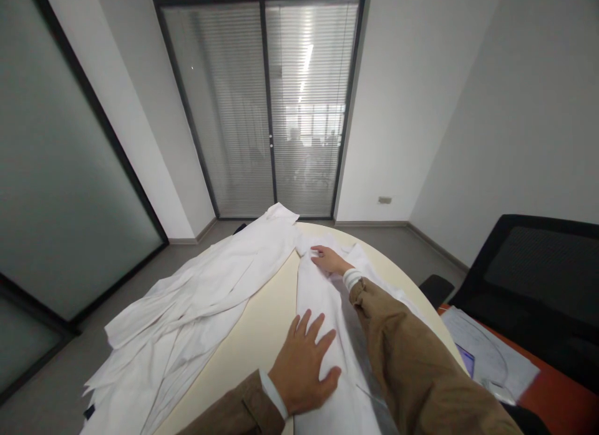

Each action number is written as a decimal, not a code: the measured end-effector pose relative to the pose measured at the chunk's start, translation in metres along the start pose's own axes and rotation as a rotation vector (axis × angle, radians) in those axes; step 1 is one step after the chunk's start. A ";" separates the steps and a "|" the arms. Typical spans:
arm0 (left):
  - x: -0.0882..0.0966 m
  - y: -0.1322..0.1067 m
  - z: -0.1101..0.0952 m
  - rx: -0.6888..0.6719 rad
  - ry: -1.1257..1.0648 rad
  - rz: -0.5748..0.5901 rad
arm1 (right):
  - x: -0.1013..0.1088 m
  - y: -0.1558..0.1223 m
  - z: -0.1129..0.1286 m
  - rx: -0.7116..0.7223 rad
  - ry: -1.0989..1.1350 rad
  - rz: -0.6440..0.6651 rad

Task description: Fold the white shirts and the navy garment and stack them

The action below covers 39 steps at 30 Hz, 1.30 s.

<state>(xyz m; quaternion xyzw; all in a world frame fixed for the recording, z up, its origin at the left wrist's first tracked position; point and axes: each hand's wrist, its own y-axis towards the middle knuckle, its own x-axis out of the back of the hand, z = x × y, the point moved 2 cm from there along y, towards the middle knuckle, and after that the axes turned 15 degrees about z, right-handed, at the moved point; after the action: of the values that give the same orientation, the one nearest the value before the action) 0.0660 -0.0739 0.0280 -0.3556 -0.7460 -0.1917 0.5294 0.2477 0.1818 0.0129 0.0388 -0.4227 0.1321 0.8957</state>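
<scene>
A white garment [322,310] lies lengthwise on the round cream table [262,322], folded into a narrow strip. My left hand [306,363] rests flat on its near part, fingers spread and open. My right hand [327,259] reaches to the garment's far end near the collar, fingers curled and pressing on the cloth. Both arms wear brown sleeves with white cuffs.
A pile of several more white garments [187,310] covers the table's left side and hangs over its edge. A black mesh chair [538,285] stands at the right beside an orange surface with papers [486,354]. Glass doors with blinds [266,110] are ahead.
</scene>
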 end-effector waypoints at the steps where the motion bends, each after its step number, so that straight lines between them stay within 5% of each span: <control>1: 0.001 0.000 -0.001 -0.011 -0.002 -0.005 | -0.001 -0.002 0.005 0.021 -0.028 0.026; 12: 0.016 0.001 -0.002 -0.429 -0.087 0.034 | -0.016 0.021 0.043 0.016 -0.261 0.071; 18: 0.012 0.011 0.011 0.019 0.029 -0.111 | -0.027 0.037 0.053 -0.020 -0.257 0.046; 22: 0.003 0.018 0.014 0.036 0.177 -0.061 | -0.028 0.045 0.062 0.015 -0.197 0.000; 29: 0.008 0.013 0.015 0.158 0.200 -0.028 | -0.024 0.031 0.062 0.168 -0.173 0.120; 39: 0.015 0.000 0.031 0.354 0.170 -0.243 | -0.014 -0.033 0.049 0.039 -0.306 0.195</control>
<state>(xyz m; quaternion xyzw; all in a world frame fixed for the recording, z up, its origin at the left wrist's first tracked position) 0.0427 -0.0487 0.0308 -0.1471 -0.7580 -0.1494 0.6176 0.2111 0.1387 0.0353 0.0344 -0.5532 0.2191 0.8029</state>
